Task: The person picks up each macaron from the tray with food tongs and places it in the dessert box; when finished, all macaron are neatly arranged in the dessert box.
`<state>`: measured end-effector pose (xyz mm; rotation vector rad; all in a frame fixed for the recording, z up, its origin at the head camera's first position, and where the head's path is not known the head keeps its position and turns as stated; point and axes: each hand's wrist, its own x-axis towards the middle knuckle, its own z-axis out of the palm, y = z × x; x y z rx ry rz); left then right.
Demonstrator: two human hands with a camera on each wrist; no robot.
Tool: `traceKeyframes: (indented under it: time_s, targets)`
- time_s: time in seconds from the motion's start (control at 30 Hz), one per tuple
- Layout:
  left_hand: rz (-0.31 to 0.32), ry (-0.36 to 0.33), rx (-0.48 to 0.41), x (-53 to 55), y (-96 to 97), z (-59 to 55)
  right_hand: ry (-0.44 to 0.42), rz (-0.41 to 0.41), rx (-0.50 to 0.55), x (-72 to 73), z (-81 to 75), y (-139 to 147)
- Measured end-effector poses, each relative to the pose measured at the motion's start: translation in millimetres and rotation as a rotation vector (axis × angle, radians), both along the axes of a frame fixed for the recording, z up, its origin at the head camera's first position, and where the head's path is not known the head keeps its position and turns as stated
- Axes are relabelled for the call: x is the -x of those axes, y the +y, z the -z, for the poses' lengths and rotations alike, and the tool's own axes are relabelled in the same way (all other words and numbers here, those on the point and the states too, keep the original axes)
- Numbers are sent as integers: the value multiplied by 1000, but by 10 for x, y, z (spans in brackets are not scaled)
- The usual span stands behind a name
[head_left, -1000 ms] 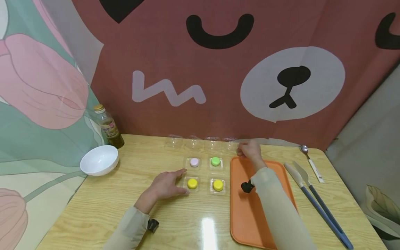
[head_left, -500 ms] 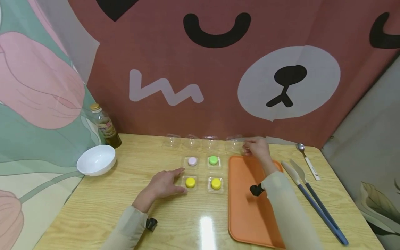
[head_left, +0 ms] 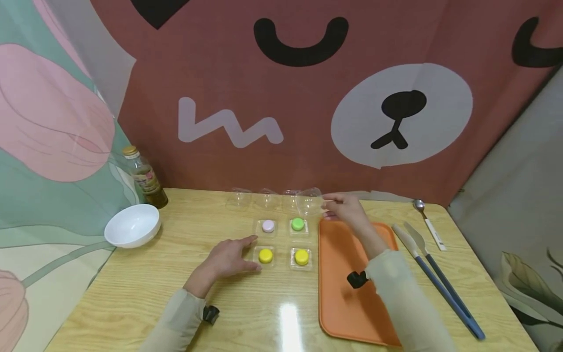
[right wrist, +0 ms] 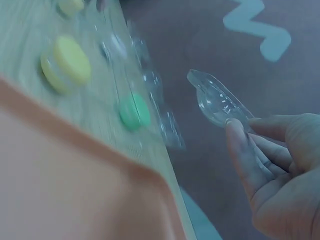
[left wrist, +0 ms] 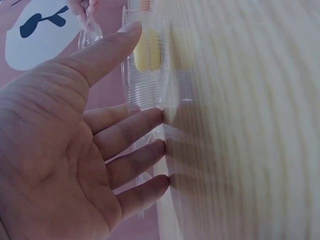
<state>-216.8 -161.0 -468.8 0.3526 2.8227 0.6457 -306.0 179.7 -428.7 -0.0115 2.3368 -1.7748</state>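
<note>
Right hand pinches clear lid above bench – lid juts left, beyond green macaron. Left hand farther, digits apart beside front-left yellow macaron.

Seeing the left hand fill the left of frame, palm to camera, fingers spread and slightly bent, thumb aimed upper centre. Thumb tip overlaps a clear tray at top centre, contact unclear; yellow macaron sits in it. Fingertips reach the wood table, which takes the right side, grain blurry. Upper left: right hand, partly cropped, pinching a clear plastic cover beside a white patch with black marks on the pinkish backdrop.
</note>
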Motion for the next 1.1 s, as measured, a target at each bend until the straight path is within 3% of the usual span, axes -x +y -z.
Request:
traceKeyframes:
  time_s: [0.27,0.43,0.8,1.1]
  targets:
    - [15,2,8,14,-16,-2,24,-37,69,-134,-98,-242]
    - [20,18,26,7,-17,-5,70,-60,43,-189,-126,-330]
    - [32,42,34,6,-14,14,81,-63,-7,-283,-61,-508]
    - [37,33,-7,-21,-26,7,195,-37,-78,-325,-47,-599]
